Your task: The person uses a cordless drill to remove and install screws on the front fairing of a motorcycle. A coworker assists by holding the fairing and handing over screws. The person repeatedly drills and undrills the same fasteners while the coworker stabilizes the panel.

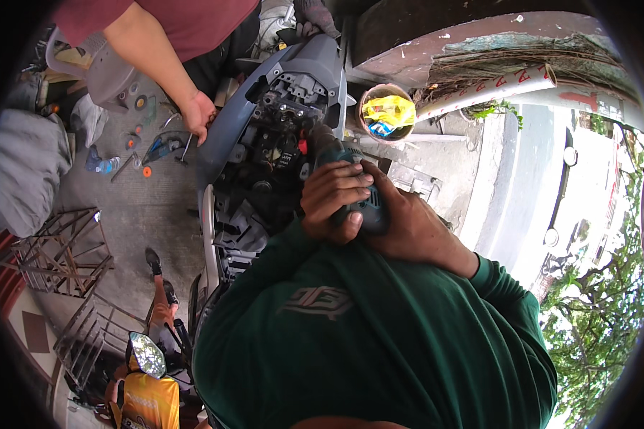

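Both of my hands are wrapped round a teal and black power drill (373,208). My left hand (333,199) closes over its body from the left, fingers curled across the top. From the right, my right hand (416,223) grips its rear, and the handle is hidden under my hands. The drill's dark nose points away from me into the opened tail of a motorcycle (270,154); I cannot make out its tip. Black parts, bolts and a small red piece (303,146) show inside, framed by grey-blue side panels (229,136).
Across the motorcycle, a person in maroon has a bare hand (197,114) by the left panel; a gloved hand (315,16) is at the tail. A bucket (387,113) with yellow plastic stands right. Tools and a bottle (107,166) lie on the floor. Someone in yellow (149,400) is lower left.
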{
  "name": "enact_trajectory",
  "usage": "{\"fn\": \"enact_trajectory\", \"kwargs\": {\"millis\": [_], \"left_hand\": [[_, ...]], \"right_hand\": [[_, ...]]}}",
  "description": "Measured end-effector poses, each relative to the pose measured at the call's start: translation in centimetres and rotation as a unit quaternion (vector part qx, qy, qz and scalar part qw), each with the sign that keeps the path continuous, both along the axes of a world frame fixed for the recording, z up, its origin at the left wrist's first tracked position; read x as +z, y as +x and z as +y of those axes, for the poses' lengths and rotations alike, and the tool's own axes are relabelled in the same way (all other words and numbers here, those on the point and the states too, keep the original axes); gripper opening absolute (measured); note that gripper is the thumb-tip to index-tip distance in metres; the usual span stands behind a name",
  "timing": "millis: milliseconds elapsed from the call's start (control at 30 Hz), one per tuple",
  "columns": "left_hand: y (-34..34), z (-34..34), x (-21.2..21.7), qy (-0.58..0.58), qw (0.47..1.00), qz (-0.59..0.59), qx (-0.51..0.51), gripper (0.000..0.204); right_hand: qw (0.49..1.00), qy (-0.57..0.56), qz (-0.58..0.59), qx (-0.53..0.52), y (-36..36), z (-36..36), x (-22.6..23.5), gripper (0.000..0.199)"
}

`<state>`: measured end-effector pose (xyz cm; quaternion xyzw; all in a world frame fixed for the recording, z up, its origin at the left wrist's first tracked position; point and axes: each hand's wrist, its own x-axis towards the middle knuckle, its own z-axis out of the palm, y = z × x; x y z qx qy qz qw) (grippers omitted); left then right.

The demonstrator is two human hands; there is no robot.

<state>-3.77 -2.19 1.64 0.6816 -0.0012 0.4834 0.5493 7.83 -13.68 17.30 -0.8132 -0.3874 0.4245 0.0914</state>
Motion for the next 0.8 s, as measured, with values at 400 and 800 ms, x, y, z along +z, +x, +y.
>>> {"fn": "enact_trajectory", "kwargs": {"millis": [400, 800], "left_hand": [[0.2, -0.4, -0.2, 0.019, 1.000, 0.002, 0.011, 0.033], [0.4, -0.7, -0.2, 0.012, 1.000, 0.003, 0.013, 0.032]], "right_hand": [[1.000, 0.019, -0.018, 0.008, -0.1, -1.0, -0.7, 0.103], [1.000, 0.017, -0.007, -0.016, -0.2, -1.0, -0.5, 0.100]]}}
